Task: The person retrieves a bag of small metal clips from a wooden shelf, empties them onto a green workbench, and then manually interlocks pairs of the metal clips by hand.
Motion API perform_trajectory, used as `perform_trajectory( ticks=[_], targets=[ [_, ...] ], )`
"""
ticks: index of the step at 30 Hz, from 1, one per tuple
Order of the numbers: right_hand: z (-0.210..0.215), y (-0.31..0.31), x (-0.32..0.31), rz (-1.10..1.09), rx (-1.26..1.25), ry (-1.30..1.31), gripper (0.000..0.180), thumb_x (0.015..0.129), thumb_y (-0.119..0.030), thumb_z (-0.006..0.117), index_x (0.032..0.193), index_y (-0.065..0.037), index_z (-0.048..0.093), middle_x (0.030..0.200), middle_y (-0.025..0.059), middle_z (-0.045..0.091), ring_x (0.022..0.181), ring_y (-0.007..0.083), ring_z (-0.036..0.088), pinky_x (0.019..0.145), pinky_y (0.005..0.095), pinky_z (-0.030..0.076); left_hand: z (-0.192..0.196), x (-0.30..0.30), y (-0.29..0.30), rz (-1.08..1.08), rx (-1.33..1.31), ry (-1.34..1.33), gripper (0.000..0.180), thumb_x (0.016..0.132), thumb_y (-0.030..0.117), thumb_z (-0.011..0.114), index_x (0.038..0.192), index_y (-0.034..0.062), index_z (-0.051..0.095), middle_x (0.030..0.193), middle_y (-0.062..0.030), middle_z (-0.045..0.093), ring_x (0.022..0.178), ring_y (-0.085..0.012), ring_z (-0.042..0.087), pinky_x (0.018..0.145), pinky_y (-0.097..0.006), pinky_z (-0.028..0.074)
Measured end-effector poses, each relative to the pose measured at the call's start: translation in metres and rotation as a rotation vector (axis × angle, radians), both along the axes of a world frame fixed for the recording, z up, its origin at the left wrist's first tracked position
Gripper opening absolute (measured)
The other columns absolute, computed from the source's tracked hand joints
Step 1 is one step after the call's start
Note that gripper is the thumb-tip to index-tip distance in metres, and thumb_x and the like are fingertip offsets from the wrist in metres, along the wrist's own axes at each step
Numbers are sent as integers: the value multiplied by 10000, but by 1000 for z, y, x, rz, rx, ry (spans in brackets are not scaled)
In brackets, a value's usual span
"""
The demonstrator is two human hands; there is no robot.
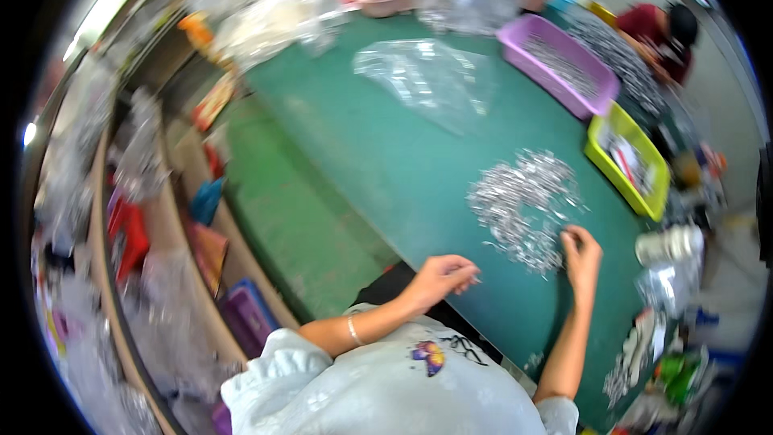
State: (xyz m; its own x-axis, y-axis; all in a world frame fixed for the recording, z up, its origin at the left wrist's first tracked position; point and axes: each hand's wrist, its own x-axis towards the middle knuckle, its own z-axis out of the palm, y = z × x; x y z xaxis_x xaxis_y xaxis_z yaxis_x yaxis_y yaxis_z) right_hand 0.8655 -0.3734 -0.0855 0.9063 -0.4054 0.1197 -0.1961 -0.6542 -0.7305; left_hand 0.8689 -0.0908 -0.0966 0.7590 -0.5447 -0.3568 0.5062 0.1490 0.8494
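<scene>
A loose pile of small silvery metal pieces (515, 201) is spread over the green table (362, 137) in front of me. At the pile's near right edge is my right hand (583, 258), its thumb and fingers drawn together; whatever lies between them is too small to make out. My left hand (445, 277) hovers by the table's near edge, left of the pile. Its fingers are curled closed, and a small silvery piece (477, 280) pokes out at their tips.
A clear plastic bag (427, 72) lies on the table's far part. Along the right stand a purple tray (564, 64) of metal pieces, a yellow-green basket (630, 165) and a whitish jar (668, 245). Another person (659, 39) sits at far right. Cluttered shelves (177, 234) line the left.
</scene>
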Motion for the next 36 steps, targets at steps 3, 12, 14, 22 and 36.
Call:
perform_trajectory(
  ticks=[3, 12, 14, 22, 36],
  targets=[
    [-12, -6, 9, 60, -18, -1, 169, 697, -42, 637, 850, 20, 602, 745, 131, 589, 626, 204, 550, 617, 296, 447, 4, 11, -18, -99, 1, 35, 169, 851, 133, 535, 895, -23, 586, 754, -61, 589, 617, -73, 489, 563, -198, 398],
    [-28, 19, 40, 35, -463, -103, 98, 666, -80, 655, 733, -63, 586, 790, 65, 549, 821, 230, 490, 709, 340, 341, -1, 8, -43, -189, 9, 5, 141, 837, 79, 541, 929, -18, 585, 774, -43, 591, 652, -73, 507, 594, -195, 413],
    [-26, 17, 37, 17, -403, -97, 74, 670, -65, 644, 703, -51, 579, 750, 77, 559, 783, 237, 500, 699, 343, 344, -2, 11, -46, -185, 3, -8, 144, 835, 73, 543, 936, -20, 583, 783, -44, 592, 661, -75, 513, 602, -196, 418],
    [-3, 9, 9, -61, -122, -112, 63, 701, -16, 609, 719, 10, 555, 702, 132, 570, 688, 310, 530, 619, 384, 419, -2, 21, -65, -109, -30, -45, 192, 831, 60, 543, 992, -44, 561, 830, -80, 602, 717, -101, 546, 661, -225, 455],
    [20, 57, -42, 138, 521, -290, 49, 724, 15, 623, 764, 37, 605, 694, 68, 621, 620, 97, 574, 573, 227, 453, 23, -13, -87, 80, -117, -28, 180, 813, 63, 577, 960, -40, 567, 862, -105, 615, 749, -131, 596, 699, -244, 500]
  ],
)
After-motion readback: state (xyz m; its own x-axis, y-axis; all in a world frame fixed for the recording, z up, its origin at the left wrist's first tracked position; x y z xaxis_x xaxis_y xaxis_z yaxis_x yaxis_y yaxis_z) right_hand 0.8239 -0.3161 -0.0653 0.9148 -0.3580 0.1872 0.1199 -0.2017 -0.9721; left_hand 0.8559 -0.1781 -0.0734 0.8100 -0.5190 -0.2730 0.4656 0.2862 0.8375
